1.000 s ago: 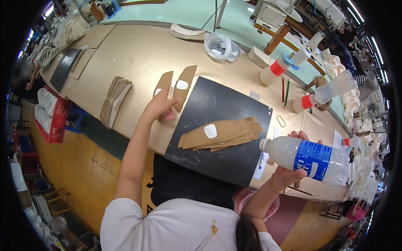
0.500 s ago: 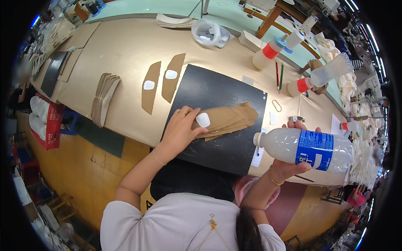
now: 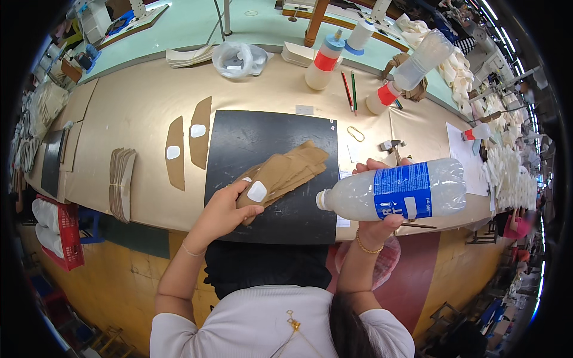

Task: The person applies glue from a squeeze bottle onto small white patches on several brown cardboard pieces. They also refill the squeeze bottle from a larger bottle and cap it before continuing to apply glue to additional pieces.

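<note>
My left hand (image 3: 222, 216) is closed on the near left end of a fanned stack of brown fabric pieces (image 3: 289, 170), with its thumb and fingers at the edges. A rounded white patch (image 3: 257, 191) sits on the top piece. The stack slants over a black board (image 3: 250, 134). In my right hand (image 3: 375, 232) lies a clear plastic bottle (image 3: 352, 196) with a blue label and whitish contents. It is held on its side above the board's right edge, its white-rimmed neck toward the stack. Left of the board lie two brown pieces (image 3: 175, 167) (image 3: 199, 149), each with a white patch.
A banded stack of curved pieces (image 3: 121, 179) lies to the left. At the back are a plastic bag (image 3: 236, 59), two red-banded bottles (image 3: 322, 65) (image 3: 382, 98) and pencils (image 3: 354, 92). A rubber band (image 3: 356, 133) lies right of the board. A red basket (image 3: 70, 235) stands beyond the table's left edge.
The whole view has swung, so the scene sits further left. My left hand has drawn the stack's left end nearer to me, slanting it more. The bottle stays in my right hand.
</note>
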Available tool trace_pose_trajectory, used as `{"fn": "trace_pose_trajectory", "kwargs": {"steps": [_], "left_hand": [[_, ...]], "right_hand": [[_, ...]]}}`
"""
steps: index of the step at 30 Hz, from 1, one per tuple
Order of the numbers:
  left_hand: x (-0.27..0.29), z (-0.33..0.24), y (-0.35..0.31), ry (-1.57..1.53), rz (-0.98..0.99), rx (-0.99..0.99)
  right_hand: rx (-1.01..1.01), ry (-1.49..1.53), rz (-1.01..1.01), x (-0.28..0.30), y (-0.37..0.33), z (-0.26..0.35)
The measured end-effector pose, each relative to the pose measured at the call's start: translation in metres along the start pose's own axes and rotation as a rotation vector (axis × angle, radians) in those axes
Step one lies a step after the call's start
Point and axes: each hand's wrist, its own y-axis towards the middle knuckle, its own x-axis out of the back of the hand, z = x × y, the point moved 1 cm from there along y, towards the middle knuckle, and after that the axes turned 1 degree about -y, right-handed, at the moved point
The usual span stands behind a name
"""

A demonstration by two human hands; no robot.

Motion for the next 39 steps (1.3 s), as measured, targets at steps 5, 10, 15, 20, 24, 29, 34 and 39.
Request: {"fn": "trace_pose_trajectory", "kwargs": {"steps": [5,10,15,20,24,29,34,39], "left_hand": [[-0.013,-0.013,-0.007,-0.773,0.150,0.218],[-0.030,-0.023,-0.009,-0.824,0.070,-0.011],[-0.039,-0.041,-0.003,-0.850,0.068,-0.100],[-0.049,-0.055,0.001,-1.014,0.118,-0.064],[-0.054,-0.059,0.000,-0.997,0.093,-0.097],[-0.056,-0.061,0.000,-0.893,0.095,-0.110],[-0.055,-0.060,0.000,-0.850,0.089,-0.093],[-0.057,-0.061,0.002,-0.882,0.101,-0.185]], "right_hand": [[0.013,-0.122,0.021,0.011,0.000,0.004],[0.072,-0.159,-0.036,0.001,0.002,0.009],[0.169,-0.074,-0.157,-0.022,0.005,0.013],[0.274,-0.164,-0.092,-0.028,0.007,0.010],[0.233,-0.241,0.001,-0.027,0.003,0.008],[0.218,-0.090,0.018,-0.028,0.001,0.003],[0.291,-0.058,0.080,-0.023,0.006,0.001],[0.240,-0.045,0.366,0.003,0.016,0.004]]}}
